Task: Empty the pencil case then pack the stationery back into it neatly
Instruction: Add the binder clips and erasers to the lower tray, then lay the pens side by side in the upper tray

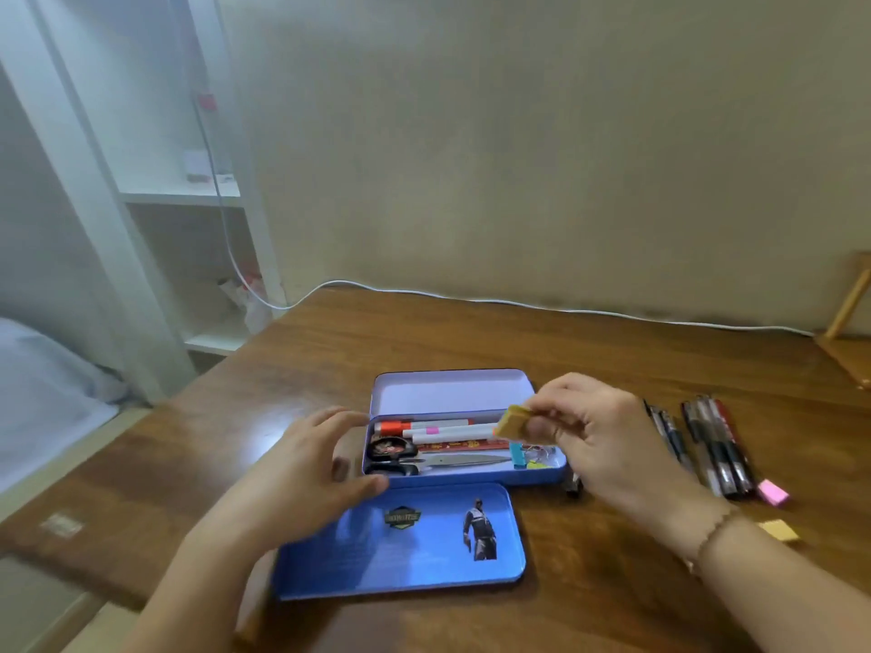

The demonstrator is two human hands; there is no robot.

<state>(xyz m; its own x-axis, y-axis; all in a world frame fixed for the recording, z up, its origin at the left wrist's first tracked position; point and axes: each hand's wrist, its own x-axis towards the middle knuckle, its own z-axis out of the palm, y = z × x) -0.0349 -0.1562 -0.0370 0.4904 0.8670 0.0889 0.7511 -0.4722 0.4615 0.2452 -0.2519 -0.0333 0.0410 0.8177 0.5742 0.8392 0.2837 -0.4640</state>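
Above the pencil case (464, 473), right hand (608, 445) pinches a yellow eraser (511, 422); left hand (301, 473) spread

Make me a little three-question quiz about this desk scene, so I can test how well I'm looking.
1. True or false: the right hand holds a yellow eraser above the open pencil case.
2. Which lies inside the case? A) scissors B) pink eraser C) the black pens
3. Fill in: the left hand's grip is ____, holding nothing.

Key: 1 true; 2 A; 3 open.
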